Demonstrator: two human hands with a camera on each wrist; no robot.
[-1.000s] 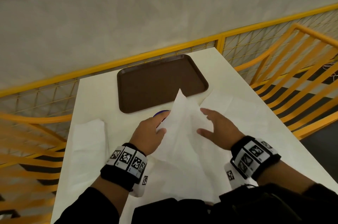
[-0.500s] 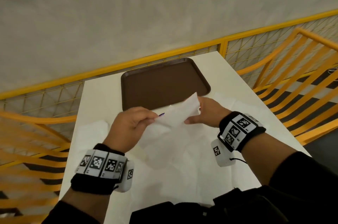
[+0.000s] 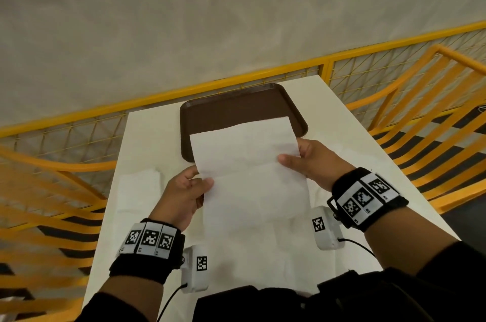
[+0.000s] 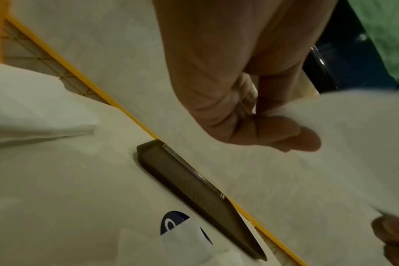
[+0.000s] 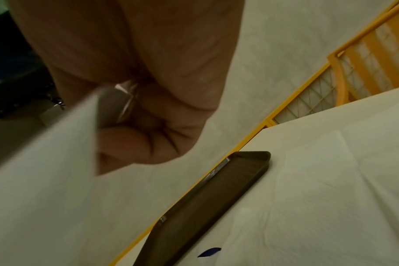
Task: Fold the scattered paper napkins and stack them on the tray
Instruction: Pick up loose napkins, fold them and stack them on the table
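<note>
**Both hands pinch one napkin, folded half raised over the tray's near edge**

Pinching at the two ends of a crease, my left hand (image 3: 184,196) and right hand (image 3: 313,161) hold a single white napkin (image 3: 247,164) between thumb and curled fingers; neither hand is slack. I hold it there, I judge, because gripping both ends of the fold line keeps the limp paper taut enough for its edges to be lined up. The upper flap stands up toward the camera and hides part of the brown tray (image 3: 236,108); the lower part drapes down toward the table (image 3: 147,135). From the left wrist view the thumb (image 4: 292,138) presses flat on the sheet, which suits thin tissue that would tear under a hard pull.

The tray sits at the far end of the table, close to the yellow railing (image 3: 157,100), and I see no napkin resting in it yet, so the stack has not begun. More loose napkins lie flat under my forearms, and another napkin (image 3: 139,190) rests left of my left hand. A small dark blue mark (image 4: 173,223) shows on the table beside the tray; I cannot tell what it is
</note>
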